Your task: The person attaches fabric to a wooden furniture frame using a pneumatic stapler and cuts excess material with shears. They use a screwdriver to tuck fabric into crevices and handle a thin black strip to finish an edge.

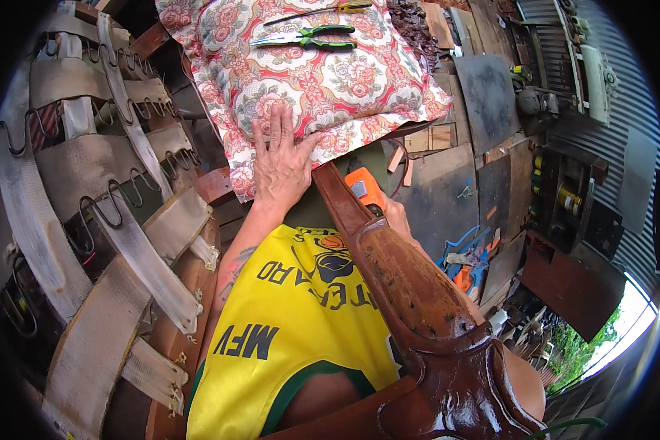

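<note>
A padded seat (330, 88) covered in red and cream floral fabric lies in front of me. My left hand (282, 163) rests flat on its near left edge, fingers spread. Pliers (308, 38) with green and black handles and a thin screwdriver (319, 13) with a yellowish handle lie on top of the fabric. My right hand (398, 220) is wrapped around an orange hand tool (365, 188) below the seat's near edge. A varnished brown wooden frame (411, 286) crosses in front of my right arm and hides part of that hand.
Woven straps (99, 337) and bent metal springs (99, 209) hang on a wooden frame at the left. Dark boards (485, 95) cover the floor at the right, with a blue object (466, 257) on them. A shelf (565, 187) stands beside the corrugated metal wall (638, 139).
</note>
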The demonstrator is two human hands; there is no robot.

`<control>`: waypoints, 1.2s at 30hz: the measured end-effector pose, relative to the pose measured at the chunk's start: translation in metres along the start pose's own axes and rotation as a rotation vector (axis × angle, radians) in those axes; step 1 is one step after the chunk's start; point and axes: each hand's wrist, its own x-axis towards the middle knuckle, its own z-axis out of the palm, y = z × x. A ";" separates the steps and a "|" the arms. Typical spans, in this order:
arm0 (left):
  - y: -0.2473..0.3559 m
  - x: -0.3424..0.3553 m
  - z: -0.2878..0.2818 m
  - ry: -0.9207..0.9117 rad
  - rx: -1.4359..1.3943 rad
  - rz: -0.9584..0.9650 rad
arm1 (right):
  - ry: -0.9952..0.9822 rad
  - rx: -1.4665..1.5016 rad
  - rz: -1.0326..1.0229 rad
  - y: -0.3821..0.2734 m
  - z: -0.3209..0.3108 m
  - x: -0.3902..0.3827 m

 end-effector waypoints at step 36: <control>-0.004 -0.003 -0.009 0.051 -0.080 0.002 | 0.052 0.029 0.126 0.001 -0.063 -0.014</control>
